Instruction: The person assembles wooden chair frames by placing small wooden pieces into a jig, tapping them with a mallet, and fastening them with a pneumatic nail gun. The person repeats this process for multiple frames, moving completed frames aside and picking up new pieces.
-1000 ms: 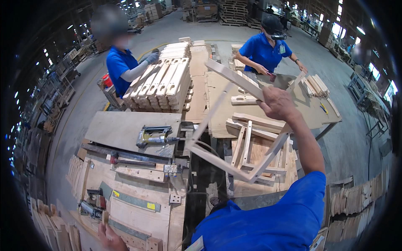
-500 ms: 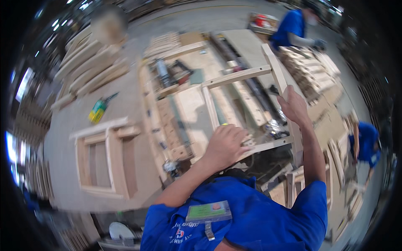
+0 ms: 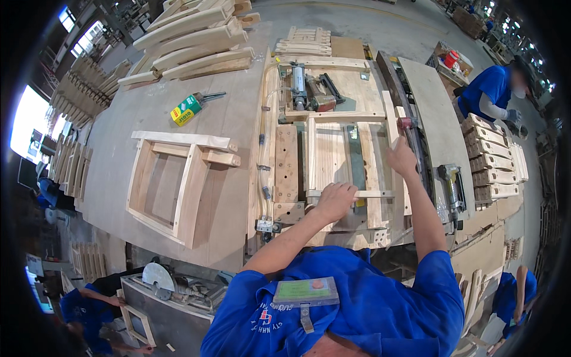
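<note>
A pale wooden frame (image 3: 348,118), made of two crossrails between uprights, lies over the wooden work fixture (image 3: 286,156) on the bench in front of me. My left hand (image 3: 338,201) is closed over the left end of its near crossrail. Along its right side, my right hand (image 3: 402,157) has its fingers curled round the long upright (image 3: 392,122). The fingertips of this hand are partly hidden. A red-ended tool or fitting (image 3: 407,123) sits just beyond my right hand. At the far end of the fixture lie pneumatic nail guns (image 3: 298,86).
Another assembled wooden frame (image 3: 190,178) rests on the left table, near a green-and-yellow box (image 3: 187,110). Curved wooden parts (image 3: 196,44) are stacked behind. A nail gun (image 3: 453,189) lies on the right. Slatted parts (image 3: 491,157) stand near a co-worker (image 3: 489,89). A circular saw (image 3: 159,278) is at lower left.
The wooden frame has come down from a tilted, raised position to lie over the fixture, with both hands still on it. My view has shifted, so the left table shows more.
</note>
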The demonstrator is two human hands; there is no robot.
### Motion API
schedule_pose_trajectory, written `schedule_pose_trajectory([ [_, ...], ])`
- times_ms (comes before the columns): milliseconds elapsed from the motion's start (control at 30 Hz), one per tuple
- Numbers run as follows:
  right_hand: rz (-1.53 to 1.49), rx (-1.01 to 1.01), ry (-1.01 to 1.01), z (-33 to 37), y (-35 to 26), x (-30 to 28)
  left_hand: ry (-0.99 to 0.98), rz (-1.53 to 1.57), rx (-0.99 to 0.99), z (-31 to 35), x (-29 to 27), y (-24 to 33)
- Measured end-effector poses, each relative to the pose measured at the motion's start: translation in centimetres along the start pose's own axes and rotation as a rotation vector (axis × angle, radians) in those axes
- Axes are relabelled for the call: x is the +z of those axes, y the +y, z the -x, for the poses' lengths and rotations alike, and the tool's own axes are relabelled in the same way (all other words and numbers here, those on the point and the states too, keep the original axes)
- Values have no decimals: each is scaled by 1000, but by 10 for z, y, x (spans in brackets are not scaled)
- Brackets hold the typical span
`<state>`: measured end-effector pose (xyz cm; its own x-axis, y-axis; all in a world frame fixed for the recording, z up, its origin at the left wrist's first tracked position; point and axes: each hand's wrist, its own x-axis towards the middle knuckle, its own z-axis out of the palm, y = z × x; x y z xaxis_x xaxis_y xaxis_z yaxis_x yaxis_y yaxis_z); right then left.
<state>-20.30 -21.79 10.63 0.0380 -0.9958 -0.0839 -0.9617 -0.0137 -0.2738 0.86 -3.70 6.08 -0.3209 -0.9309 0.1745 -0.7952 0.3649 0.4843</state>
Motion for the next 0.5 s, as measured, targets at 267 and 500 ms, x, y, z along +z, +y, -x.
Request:
schedule_pose_trajectory([
  [267, -120, -13, -84, -14, -5, 77, -26, -121, -128, 18, 23, -25],
  [500, -146, -119, -50, -20, 5, 105, 28, -158, -187, 25, 29, -28],
])
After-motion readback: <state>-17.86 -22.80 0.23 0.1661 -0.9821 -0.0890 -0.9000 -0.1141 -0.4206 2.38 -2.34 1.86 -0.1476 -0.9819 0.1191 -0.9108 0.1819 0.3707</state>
